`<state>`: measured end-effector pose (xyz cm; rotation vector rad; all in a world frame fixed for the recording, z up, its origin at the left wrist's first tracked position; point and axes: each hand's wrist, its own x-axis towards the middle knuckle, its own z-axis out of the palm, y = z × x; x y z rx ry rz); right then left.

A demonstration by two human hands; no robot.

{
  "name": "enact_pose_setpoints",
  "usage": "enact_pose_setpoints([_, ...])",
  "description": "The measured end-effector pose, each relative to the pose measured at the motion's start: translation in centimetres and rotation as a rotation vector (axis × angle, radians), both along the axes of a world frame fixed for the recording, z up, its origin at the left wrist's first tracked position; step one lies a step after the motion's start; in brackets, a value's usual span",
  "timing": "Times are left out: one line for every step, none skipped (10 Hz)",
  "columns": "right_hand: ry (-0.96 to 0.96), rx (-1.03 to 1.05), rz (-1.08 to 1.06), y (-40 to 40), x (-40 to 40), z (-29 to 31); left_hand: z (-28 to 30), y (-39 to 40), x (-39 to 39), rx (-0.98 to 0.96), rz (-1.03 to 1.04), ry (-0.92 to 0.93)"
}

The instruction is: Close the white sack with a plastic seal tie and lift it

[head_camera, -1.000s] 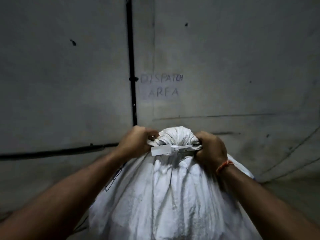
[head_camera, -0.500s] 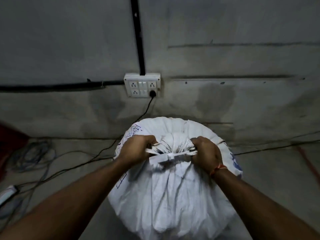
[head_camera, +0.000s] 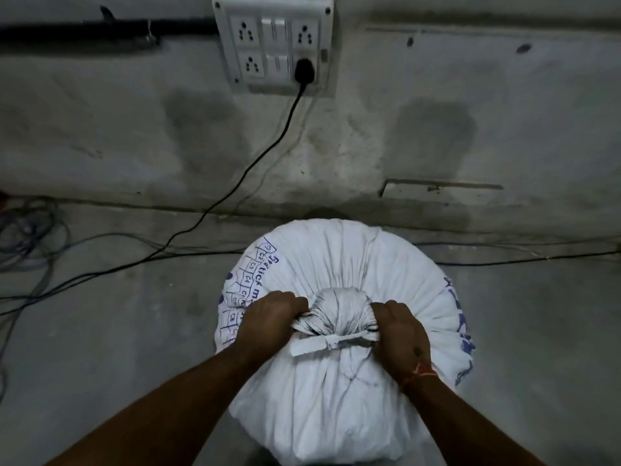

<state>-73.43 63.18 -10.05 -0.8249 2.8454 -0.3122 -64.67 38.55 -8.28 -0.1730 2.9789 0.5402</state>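
A full white sack (head_camera: 339, 391) with blue print stands on the grey floor in front of the wall. Its mouth is gathered into a tight bunch (head_camera: 339, 307) at the top. A white plastic seal tie (head_camera: 322, 343) runs around the neck just below the bunch, with its flat tag pointing left. My left hand (head_camera: 268, 317) is closed on the left side of the gathered neck. My right hand (head_camera: 400, 326), with a red thread at the wrist, is closed on the right side.
A white socket board (head_camera: 274, 45) sits on the wall above, with a black plug and cable (head_camera: 255, 163) running down to the floor. Several loose cables (head_camera: 30, 243) lie on the floor at the left and behind the sack.
The view has dropped from the wall to the floor, and the sack now sits lower and is seen more from above. Both hands have kept their grip on the tied neck.
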Motion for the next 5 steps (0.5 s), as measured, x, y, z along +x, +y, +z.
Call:
enact_pose_setpoints([-0.058, 0.096, -0.062, 0.0, 1.4, -2.1, -1.9, 0.2, 1.1, -0.001, -0.013, 0.004])
enact_pose_setpoints([-0.133, 0.172, -0.068, 0.0, 2.2, -2.5, -2.5, -0.1, 2.1, 0.052, 0.033, -0.127])
enact_pose_setpoints([-0.288, 0.236, -0.030, -0.5, 1.6, -0.4, -2.2, -0.7, 2.3, 0.159, -0.018, -0.309])
enact_pose_setpoints([-0.343, 0.207, -0.033, -0.5, 0.2, 3.0, 0.2, -1.6, 1.2, 0.233, -0.018, -0.349])
enact_pose_setpoints([-0.189, -0.046, -0.084, -0.3, -0.7, 6.4, 4.7, -2.0, -0.4, 0.278, 0.048, -0.207])
